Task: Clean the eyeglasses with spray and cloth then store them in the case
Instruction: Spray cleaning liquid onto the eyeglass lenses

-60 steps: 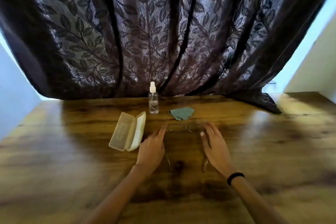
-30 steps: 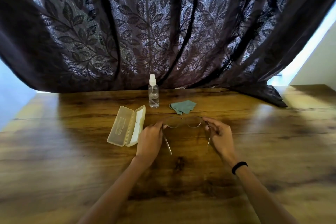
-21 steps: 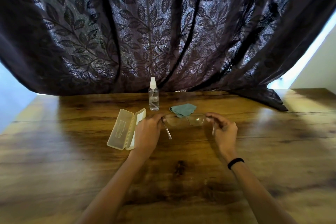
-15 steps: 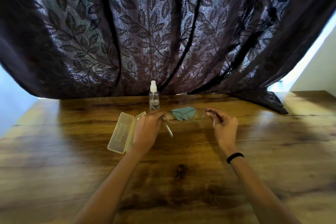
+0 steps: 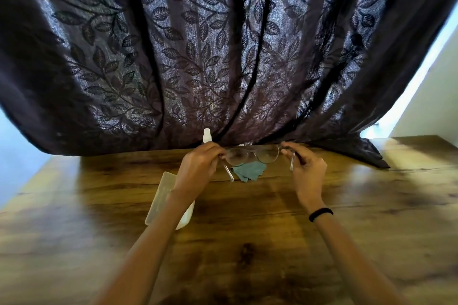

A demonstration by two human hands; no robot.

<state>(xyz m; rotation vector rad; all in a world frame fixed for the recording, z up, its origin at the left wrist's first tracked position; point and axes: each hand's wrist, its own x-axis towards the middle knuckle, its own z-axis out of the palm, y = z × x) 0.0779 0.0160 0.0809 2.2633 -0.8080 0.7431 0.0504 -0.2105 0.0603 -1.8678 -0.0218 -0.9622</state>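
I hold clear-framed eyeglasses (image 5: 252, 155) up above the wooden table (image 5: 260, 230), lenses facing away, temples unfolded. My left hand (image 5: 198, 167) grips the left hinge and my right hand (image 5: 306, 168) grips the right hinge. A teal cloth (image 5: 250, 172) lies crumpled on the table under the glasses. The spray bottle (image 5: 206, 135) stands behind my left hand, only its white cap showing. The open pale case (image 5: 162, 195) lies on the table, partly hidden by my left forearm.
A dark leaf-patterned curtain (image 5: 223, 57) hangs along the table's far edge, its hem resting on the back right of the tabletop. A light wall stands at the far right. A black band circles my right wrist.
Both hands took hold of the glasses lying on the table and lifted them up and away from me, now level with the curtain's hem. Cloth, bottle and case stayed put.
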